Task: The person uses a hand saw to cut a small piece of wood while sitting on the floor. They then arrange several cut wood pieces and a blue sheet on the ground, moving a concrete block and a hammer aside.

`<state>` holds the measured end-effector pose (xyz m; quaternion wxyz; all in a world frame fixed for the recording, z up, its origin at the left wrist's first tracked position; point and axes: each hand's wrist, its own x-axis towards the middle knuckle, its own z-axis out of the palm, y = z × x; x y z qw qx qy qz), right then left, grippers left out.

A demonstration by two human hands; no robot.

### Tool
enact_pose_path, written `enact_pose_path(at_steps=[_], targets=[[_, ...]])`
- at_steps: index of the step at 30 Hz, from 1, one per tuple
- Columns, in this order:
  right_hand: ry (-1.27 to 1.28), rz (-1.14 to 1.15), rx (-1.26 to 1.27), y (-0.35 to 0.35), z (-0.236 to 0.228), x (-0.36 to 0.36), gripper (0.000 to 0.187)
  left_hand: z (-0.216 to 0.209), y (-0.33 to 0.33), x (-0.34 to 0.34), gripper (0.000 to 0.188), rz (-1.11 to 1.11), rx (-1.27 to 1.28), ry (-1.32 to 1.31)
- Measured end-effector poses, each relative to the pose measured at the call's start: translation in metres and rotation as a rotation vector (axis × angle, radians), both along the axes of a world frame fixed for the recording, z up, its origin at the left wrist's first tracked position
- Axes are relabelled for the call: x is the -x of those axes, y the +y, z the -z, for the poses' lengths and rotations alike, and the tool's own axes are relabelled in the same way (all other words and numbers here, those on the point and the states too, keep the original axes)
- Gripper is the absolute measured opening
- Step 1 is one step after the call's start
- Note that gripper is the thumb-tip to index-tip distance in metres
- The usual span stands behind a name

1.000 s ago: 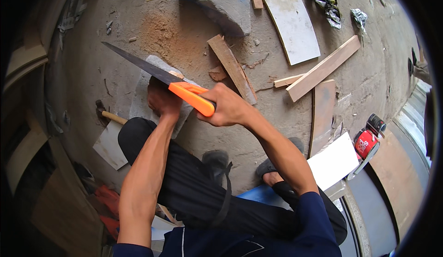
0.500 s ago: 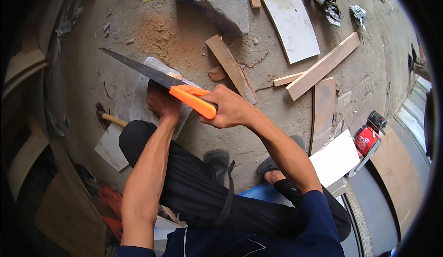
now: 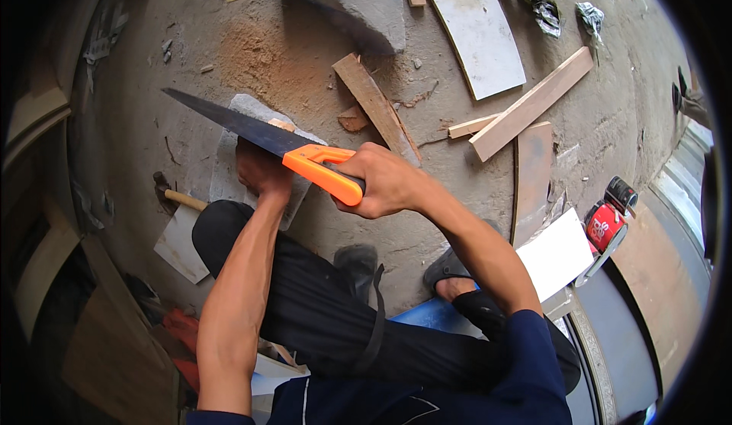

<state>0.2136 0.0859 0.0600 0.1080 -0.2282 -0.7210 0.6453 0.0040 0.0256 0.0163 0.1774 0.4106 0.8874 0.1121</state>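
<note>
The concrete floor (image 3: 633, 82) is showing its scraps slightly farther up and left in the view than a second ago. On it, the rough gray slab (image 3: 343, 2), blue-stained along one side, is lying at the top, with the white panel (image 3: 479, 32) resting flat to its right. The handsaw (image 3: 263, 137) is sitting lower now than in the earlier view, its handle nearer the person and its blade tip pointing to the upper left. Its long dark blade is tapering to a narrow end, while the bright orange handle with a black inset is standing out sharply. The pale gray block (image 3: 252, 106) is lying on the floor under the blade's middle. The right hand (image 3: 385, 181) is closing firmly around the rear of the handle. The left hand (image 3: 261, 172) is curling just below the blade, partly hidden; I cannot tell what it is gripping. The pale wood piece (image 3: 282, 125) is peeking out just beyond the blade, above the block.
</note>
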Motion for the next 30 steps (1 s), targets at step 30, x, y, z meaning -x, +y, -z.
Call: enact_pose_path(at_steps=[30], targets=[[-0.112,0.394,-0.098,-0.020,-0.029,-0.044,0.022,-0.004,0.001,-0.008,0.053,-0.027,-0.055,0.154]])
